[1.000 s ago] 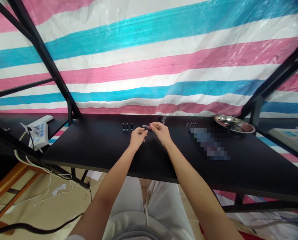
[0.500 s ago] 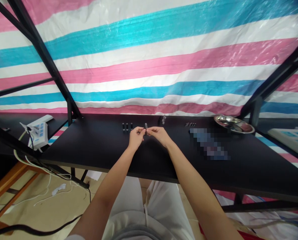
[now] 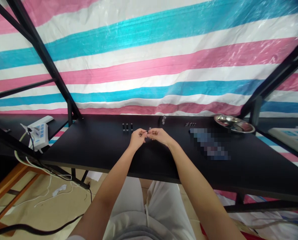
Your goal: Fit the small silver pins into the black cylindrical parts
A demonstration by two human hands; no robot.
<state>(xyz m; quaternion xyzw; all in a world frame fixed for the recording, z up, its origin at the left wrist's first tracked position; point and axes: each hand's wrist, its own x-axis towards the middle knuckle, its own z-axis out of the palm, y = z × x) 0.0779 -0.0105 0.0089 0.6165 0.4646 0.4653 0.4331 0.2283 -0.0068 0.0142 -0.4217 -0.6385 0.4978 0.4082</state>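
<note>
My left hand [image 3: 137, 138] and my right hand [image 3: 159, 136] meet over the middle of the black table [image 3: 101, 146], fingertips pinched together on a tiny dark part [image 3: 147, 132] that is mostly hidden between them. Three small black cylinders [image 3: 127, 127] stand upright in a row just behind my left hand. A small clear piece [image 3: 163, 118] lies near the table's far edge behind my right hand.
A row of tiny dark parts [image 3: 190, 124] lies right of the hands, and a metal dish [image 3: 234, 123] stands at the far right. A white power strip [image 3: 40, 130] with cables sits at the left. Black frame bars rise on both sides.
Both hands have drawn closer until their fingertips touch. The small part, which stuck up between them half a second ago, is now nearly covered by the fingers.
</note>
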